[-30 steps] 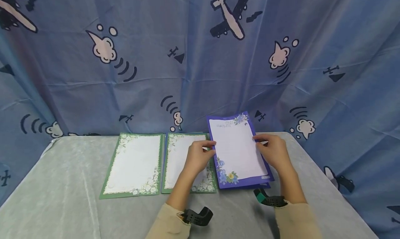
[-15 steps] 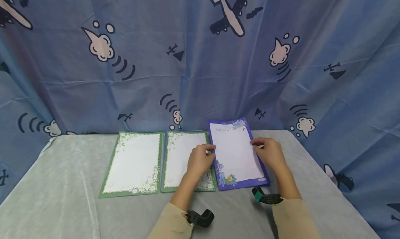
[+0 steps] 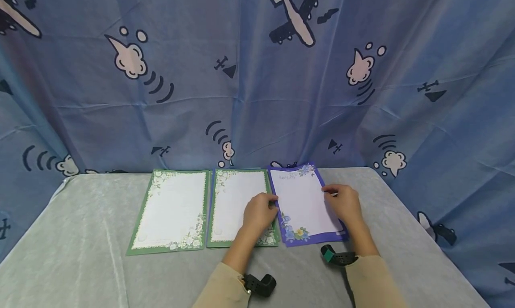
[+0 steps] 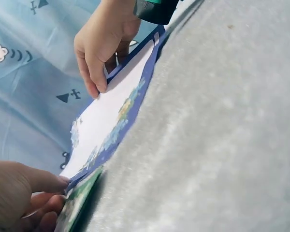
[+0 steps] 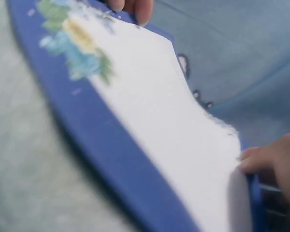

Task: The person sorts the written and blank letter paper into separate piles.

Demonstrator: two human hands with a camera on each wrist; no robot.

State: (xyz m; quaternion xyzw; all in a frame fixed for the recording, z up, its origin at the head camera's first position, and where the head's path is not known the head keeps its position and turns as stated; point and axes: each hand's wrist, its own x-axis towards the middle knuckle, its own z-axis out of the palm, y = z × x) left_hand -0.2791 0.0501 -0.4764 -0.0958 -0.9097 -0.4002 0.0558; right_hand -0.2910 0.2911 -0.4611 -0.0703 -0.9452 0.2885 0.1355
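Observation:
A purple-bordered sheet of stationery paper (image 3: 303, 200), with blue flowers in two corners and faint writing at its top, lies at the right end of a row. My left hand (image 3: 259, 212) pinches its left edge, and my right hand (image 3: 344, 203) pinches the right edge. In the left wrist view the left thumb (image 4: 55, 182) lies on the purple border, while the sheet bows slightly. Beneath the left hand is a green-bordered sheet (image 3: 237, 200), partly covered by that hand. From the right wrist, the right hand (image 5: 282, 162) shows with fingertips on the sheet's edge.
Another green-bordered sheet (image 3: 173, 209) lies at the left of the row. All rest on a grey cloth-covered table (image 3: 88, 236). Behind its far edge hangs a blue curtain (image 3: 193, 84) printed with planes and clouds.
The purple-bordered sheet has come down toward the table, its top edge dropping from in front of the curtain to near the row's level. Both hands moved down with it, keeping their pinch.

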